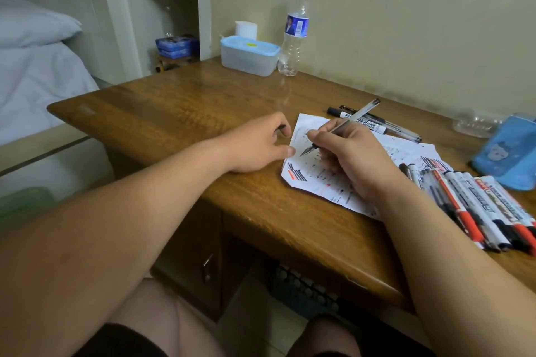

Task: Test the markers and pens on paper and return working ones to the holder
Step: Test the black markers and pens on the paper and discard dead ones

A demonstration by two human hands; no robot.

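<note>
Gripping a clear-barrelled black pen between curled fingers, the right hand held its tip on the scribbled white paper sheet on the brown wooden worktop; the left hand rested at the sheet's left edge, fingers curled, whether round anything I cannot tell; a row of red and black markers lay right of the sheet; a blue fabric pouch sat farther right.

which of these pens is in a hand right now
The clear-barrelled pen, gripped in the right hand with its tip at the paper. The others lie on the desk: a row at the right, a few behind the paper.
</note>
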